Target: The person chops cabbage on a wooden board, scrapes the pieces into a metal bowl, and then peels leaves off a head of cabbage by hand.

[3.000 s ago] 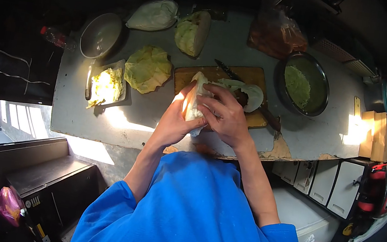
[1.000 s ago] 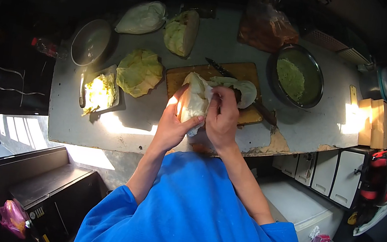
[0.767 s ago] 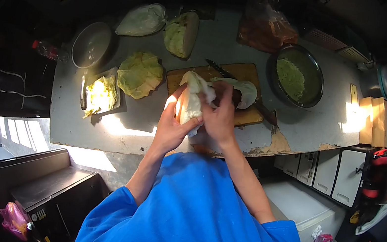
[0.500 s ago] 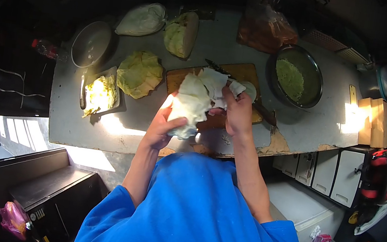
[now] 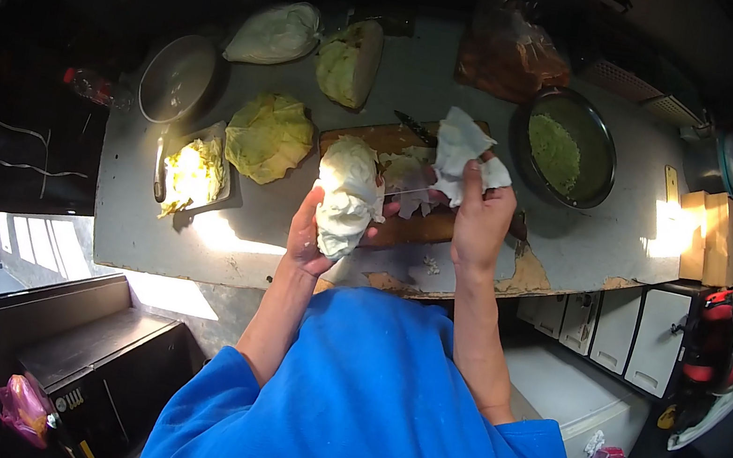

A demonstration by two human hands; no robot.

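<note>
My left hand (image 5: 306,237) is closed around a pale cabbage piece (image 5: 347,198) with crumpled, layered leaves, above the table's front edge. My right hand (image 5: 481,222) pinches torn white cabbage leaves (image 5: 465,154) to the right, apart from that piece. A thin pale line runs between the two hands; what it is I cannot make out. Beneath lies a wooden cutting board (image 5: 375,138) with whitish scraps (image 5: 410,179) on it. A dark-bladed knife (image 5: 413,126) rests on the board, mostly hidden behind my right hand and the leaves.
Further left are yellow-green outer cabbage leaves (image 5: 268,138), a tray of cut cabbage (image 5: 194,175) with a knife, and a metal bowl (image 5: 149,83). Behind stand a cabbage half (image 5: 349,63) and a white bag (image 5: 273,32). Right: a bowl (image 5: 606,161) of shredded green cabbage and a bag (image 5: 515,62).
My hands have moved apart. The right has shifted right with the torn white leaves, while the left keeps the cabbage piece, now turned more upright. More of the board and its scraps shows.
</note>
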